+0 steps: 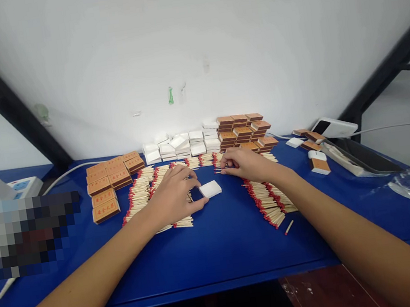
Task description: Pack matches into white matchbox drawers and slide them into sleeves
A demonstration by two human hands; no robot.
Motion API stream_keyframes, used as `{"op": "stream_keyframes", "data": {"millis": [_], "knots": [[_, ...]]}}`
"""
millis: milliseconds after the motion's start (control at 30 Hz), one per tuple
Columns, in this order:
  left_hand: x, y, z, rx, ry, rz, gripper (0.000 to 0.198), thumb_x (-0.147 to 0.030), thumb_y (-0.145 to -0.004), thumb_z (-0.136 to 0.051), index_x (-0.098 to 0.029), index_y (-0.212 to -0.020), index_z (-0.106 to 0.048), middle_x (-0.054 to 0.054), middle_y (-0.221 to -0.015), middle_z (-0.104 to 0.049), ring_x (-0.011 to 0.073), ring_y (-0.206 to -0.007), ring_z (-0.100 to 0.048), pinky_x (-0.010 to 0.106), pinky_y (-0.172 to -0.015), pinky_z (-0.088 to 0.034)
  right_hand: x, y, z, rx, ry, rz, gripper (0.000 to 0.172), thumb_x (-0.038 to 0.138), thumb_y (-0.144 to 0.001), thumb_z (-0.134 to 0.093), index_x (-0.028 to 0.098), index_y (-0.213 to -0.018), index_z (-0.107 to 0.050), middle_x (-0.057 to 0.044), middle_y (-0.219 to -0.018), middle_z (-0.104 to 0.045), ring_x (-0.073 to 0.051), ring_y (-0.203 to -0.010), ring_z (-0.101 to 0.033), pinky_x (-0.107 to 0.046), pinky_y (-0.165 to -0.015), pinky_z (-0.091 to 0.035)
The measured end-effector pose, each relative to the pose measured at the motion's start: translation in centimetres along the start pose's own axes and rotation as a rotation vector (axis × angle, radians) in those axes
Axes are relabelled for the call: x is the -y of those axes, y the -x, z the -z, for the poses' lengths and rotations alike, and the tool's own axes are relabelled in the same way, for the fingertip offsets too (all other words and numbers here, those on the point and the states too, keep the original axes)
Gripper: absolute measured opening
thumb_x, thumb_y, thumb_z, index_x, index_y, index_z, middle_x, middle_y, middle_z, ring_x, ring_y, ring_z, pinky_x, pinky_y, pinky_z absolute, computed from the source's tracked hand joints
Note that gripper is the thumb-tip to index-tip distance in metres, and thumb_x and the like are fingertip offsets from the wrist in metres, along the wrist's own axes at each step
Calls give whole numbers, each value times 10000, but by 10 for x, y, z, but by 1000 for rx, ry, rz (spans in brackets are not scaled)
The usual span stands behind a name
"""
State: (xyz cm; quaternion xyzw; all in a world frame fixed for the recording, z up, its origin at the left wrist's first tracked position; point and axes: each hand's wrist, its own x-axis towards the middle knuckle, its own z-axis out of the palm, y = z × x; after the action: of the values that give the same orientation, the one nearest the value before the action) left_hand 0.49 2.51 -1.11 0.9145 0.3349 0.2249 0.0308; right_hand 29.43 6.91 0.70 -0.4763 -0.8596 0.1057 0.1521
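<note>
- Left hand [175, 190]: at left end of a white box [210, 189], thumb on near side, index finger on far side, fingertips at the corners. Can't tell if it's gripped.
- White box: flat on the blue table [219, 253], near middle, between the hands.
- Right hand [244, 163]: at the far row of matches [193, 163], right part. Fingers bent, thumb and index tip close together; can't tell if a match is pinched.
- Matches: red-tipped, spread in rows left, far and right of the white box. Left rows partly under left hand; right rows [267, 200] beside right forearm. 1 loose match [289, 227] lies at their near end.
- Far side, by the wall [190, 49]: stacked white boxes [177, 147]; brown matchboxes [242, 130] stacked just right of them.
- Left: orange matchboxes [111, 179], some stacked; power strip [28, 187] further left, next to a pixelated patch.
- Right: white device [334, 126], far side, a few small boxes [319, 163] near it.
</note>
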Motion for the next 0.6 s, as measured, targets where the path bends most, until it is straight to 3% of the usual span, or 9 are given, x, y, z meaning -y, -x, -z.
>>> {"op": "stream_keyframes", "data": {"millis": [267,600], "knots": [[1,1,1,8,18,25,256,-389,-936,-803,-194,-1101,-814,106,-1196,-742,340,-1228,-617,558,-1113,-510,3,0,-6,-1,55,-7,143,185,-1010,-640,191,-886,-711,-86,-943,-690,-220,-856,-611,-314,-740,-425],[5,1,1,-16,29,19,230,-397,-944,-788,-215,-1083,-811,101,-1169,-748,334,-1202,-634,543,-1103,-514,22,12,-2,-101,-11,89,160,311,-1064,-623,220,-935,-656,-77,-973,-673,-232,-887,-620,-332,-768,-454]]}}
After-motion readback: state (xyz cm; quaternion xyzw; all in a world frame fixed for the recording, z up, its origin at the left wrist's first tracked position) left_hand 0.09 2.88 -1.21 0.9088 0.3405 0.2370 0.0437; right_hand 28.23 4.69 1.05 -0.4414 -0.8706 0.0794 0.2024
